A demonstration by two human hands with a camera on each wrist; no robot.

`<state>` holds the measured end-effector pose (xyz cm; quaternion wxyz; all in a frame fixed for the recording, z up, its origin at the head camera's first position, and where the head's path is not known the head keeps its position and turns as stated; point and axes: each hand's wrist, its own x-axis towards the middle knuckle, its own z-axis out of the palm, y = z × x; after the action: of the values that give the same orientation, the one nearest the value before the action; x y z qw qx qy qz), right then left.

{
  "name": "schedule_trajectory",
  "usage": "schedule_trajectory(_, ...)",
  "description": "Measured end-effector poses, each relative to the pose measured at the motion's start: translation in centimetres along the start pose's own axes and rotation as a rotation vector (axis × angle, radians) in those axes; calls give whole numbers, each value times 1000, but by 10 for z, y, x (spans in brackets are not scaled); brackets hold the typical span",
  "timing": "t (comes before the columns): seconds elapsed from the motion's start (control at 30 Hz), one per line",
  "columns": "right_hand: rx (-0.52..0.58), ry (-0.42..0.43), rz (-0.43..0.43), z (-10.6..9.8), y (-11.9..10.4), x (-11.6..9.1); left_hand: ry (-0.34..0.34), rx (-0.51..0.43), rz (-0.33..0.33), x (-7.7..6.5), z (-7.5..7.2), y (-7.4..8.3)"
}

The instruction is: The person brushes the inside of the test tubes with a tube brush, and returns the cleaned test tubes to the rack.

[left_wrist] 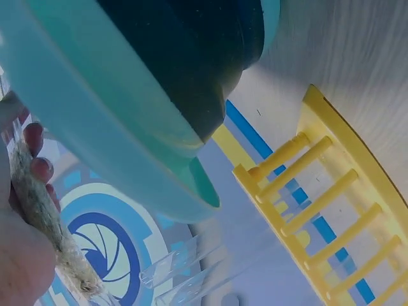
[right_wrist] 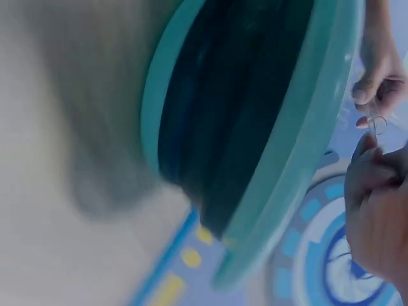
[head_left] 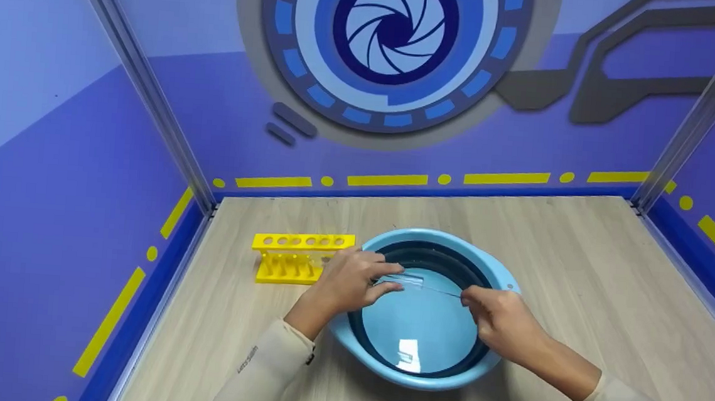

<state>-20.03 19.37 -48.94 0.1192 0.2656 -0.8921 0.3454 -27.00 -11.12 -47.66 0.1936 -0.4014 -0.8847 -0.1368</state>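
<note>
Over the light blue basin (head_left: 383, 373), my left hand (head_left: 352, 279) holds a clear test tube (head_left: 411, 280) between thumb and fingers, lying nearly level. A bristly brush (left_wrist: 46, 213) shows inside the tube in the left wrist view. From the tube's open end runs a thin wire handle (head_left: 442, 291), pinched by my right hand (head_left: 503, 321) above the basin's right side. In the right wrist view the right hand (right_wrist: 379, 223) is close to the tube's mouth (right_wrist: 377, 124). The basin's shiny inside reflects a bright patch; whether it holds water I cannot tell.
A yellow test tube rack (head_left: 289, 279) stands left of the basin, partly behind my left hand. Clear tubes (left_wrist: 175, 271) extend from beside it in the left wrist view. The wooden table (head_left: 580, 260) is enclosed by blue-purple printed panels (head_left: 181, 106) with metal corner posts.
</note>
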Motion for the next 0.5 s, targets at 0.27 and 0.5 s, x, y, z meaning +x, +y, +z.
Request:
schedule_trajectory(0.27, -411, 202, -477, 0, 20, -4, -193, -244, -165, -6, -4, -4)
schedule_trajectory(0.5, -512, 245, -655, -9, 34, -7, -291, -363, -236, -12, -8, -11)
